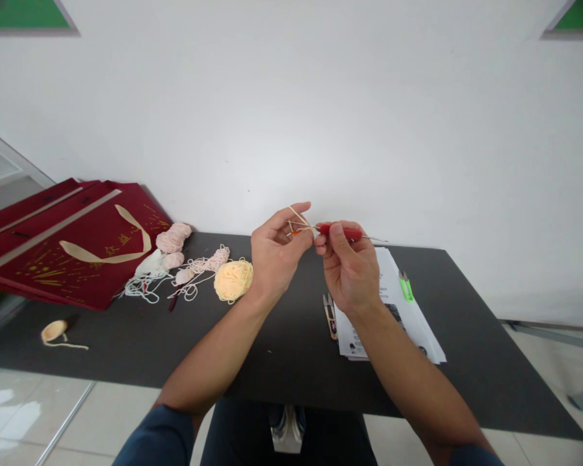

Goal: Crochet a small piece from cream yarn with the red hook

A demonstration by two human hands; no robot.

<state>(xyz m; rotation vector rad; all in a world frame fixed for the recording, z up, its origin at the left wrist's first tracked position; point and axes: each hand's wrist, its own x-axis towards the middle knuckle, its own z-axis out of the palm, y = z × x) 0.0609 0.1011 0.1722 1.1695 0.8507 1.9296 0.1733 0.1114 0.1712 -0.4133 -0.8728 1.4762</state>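
Note:
A crochet hook (354,233) with a red handle lies in my right hand (352,268), gripped between thumb and fingers. Its thin metal tip points left toward my left hand (276,252), and another thin metal end sticks out on the right. Pale yellow yarn (298,215) runs over the raised index finger of my left hand, whose thumb and fingers pinch the work. Something small and orange (295,233) shows at that pinch, partly hidden by the fingers. Hook tip and yarn meet between the two hands, above the dark table.
A yellow yarn ball (233,280) and pink yarn (173,238) lie left, beside dark red gift bags (92,239). A small round yarn piece (54,331) sits far left. Thread snips (330,316), printed sheets (418,330) and green-handled snips (407,287) are right, on the black table (291,369).

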